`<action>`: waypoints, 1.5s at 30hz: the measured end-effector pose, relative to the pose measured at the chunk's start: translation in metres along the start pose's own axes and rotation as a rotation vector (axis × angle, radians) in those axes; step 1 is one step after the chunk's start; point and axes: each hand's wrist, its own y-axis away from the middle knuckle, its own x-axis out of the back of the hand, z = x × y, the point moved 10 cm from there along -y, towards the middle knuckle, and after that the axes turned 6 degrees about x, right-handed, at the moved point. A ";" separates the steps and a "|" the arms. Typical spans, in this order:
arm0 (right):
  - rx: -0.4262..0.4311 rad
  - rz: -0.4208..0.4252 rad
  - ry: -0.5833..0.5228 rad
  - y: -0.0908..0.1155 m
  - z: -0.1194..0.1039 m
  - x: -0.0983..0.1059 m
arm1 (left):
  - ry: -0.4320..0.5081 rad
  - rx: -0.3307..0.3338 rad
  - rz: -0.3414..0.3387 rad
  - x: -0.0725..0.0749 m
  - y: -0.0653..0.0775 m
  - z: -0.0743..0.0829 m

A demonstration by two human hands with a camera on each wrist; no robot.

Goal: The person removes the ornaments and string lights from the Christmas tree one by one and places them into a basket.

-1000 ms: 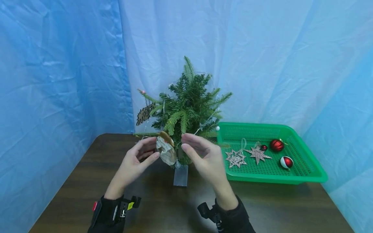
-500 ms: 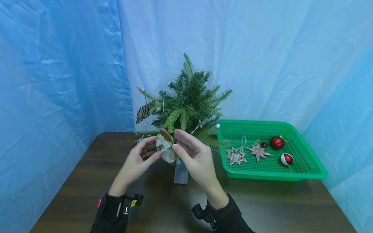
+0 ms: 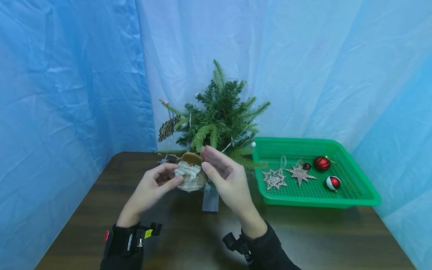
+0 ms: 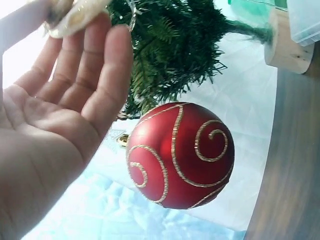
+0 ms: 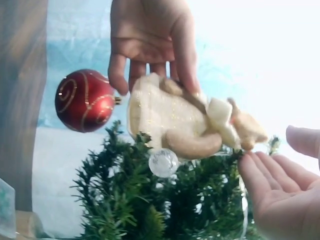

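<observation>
A cream plush toy ornament point(image 3: 191, 183) with a brown head and a pale bow hangs in front of the small green tree point(image 3: 221, 116). My left hand point(image 3: 143, 191) pinches its body, thumb on one face and fingers behind, as the right wrist view shows. Beside the toy's head is my right hand point(image 3: 233, 185), fingers extended and thumb standing apart; its fingertips point(image 5: 247, 159) lie close to the head, and contact is hard to tell. In the left wrist view a red ball with gold swirls point(image 4: 181, 156) is below the left hand, near the branches.
To the right sits a green basket point(image 3: 317, 203) with glittery stars point(image 3: 299, 174), a ribbed red ball point(image 3: 322, 163) and a red-and-white ball point(image 3: 333, 182). A wooden word ornament point(image 3: 168, 128) hangs from the tree's left branch. The tree's grey base point(image 3: 210, 200) rests on the dark table point(image 3: 101, 213).
My right hand has moved left, up beside the toy. My left hand has turned the toy so that more of its cream body and bow faces the head camera.
</observation>
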 end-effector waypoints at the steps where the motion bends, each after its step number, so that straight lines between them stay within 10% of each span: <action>1: -0.005 0.001 0.009 -0.001 -0.001 0.000 | 0.002 -0.008 0.001 0.001 0.001 0.001; 23: -0.185 0.094 -0.075 -0.016 0.008 -0.001 | 0.086 -0.135 -0.013 0.005 0.014 0.037; 45: -0.031 -0.069 0.087 0.013 -0.002 0.024 | -0.074 -0.135 -0.067 -0.020 0.012 0.043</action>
